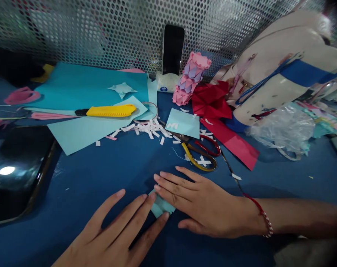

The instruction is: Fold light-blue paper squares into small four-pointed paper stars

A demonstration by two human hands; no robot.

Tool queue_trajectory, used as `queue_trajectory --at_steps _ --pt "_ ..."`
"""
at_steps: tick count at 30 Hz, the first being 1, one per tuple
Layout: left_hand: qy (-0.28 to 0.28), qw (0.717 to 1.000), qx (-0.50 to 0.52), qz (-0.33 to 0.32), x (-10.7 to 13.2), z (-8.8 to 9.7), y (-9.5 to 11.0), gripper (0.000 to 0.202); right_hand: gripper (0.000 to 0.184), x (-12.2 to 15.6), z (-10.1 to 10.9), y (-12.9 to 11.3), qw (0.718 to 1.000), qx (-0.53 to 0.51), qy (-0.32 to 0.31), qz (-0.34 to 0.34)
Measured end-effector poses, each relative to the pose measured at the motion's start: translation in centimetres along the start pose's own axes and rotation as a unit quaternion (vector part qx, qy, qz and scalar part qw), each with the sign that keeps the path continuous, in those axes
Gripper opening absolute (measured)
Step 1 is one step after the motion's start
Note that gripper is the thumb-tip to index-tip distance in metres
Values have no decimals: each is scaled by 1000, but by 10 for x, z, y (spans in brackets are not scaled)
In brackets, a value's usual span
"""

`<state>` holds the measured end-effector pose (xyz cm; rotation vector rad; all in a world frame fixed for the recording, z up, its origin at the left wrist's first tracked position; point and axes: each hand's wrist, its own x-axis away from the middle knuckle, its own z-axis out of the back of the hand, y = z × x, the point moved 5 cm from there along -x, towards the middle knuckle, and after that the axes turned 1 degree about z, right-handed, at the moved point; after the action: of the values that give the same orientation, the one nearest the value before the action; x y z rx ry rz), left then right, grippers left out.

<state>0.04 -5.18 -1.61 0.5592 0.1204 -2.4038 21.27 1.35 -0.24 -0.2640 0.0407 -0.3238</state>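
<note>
A small folded piece of light blue paper (160, 207) lies flat on the blue table (101, 174), partly covered by my fingers. My left hand (121, 226) comes from the lower left with its fingers spread, the fingertips and thumb touching the paper's left and lower edges. From the right, my right hand (196, 204) lies over the paper's upper right part, fingers stretched out and palm down. Beyond my right hand are scissors (199, 157) with yellow and red handles and a light blue paper square (183, 122).
A yellow utility knife (110, 110) rests on blue sheets (93, 87) at the back left. White paper scraps (150, 128) lie behind my hands. A dark phone-like device (18, 170) is on the left; a white bottle (277, 89) leans at the right beside red paper (232, 142).
</note>
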Motion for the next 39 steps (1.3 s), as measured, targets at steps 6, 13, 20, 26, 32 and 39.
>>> queue_trajectory --at_steps 6,13,20,26,32,39 --pt "-28 1000 3 1 1 -2 0 54 56 -2 3 6 999 -47 11 -19" --pt "-44 999 7 7 2 -2 -3 58 49 -4 7 18 997 -71 2 -10" --pt "-45 999 4 9 -1 -3 -4 60 54 -7 5 16 1000 -17 13 -3" --pt "-37 999 4 7 0 -2 -3 60 54 -8 4 13 1000 23 16 -3" --pt "-42 999 8 12 2 -2 -3 64 54 -7 7 12 999 38 30 11" --pt "-51 998 19 -30 -4 0 -2 52 51 -4 10 14 998 52 37 19"
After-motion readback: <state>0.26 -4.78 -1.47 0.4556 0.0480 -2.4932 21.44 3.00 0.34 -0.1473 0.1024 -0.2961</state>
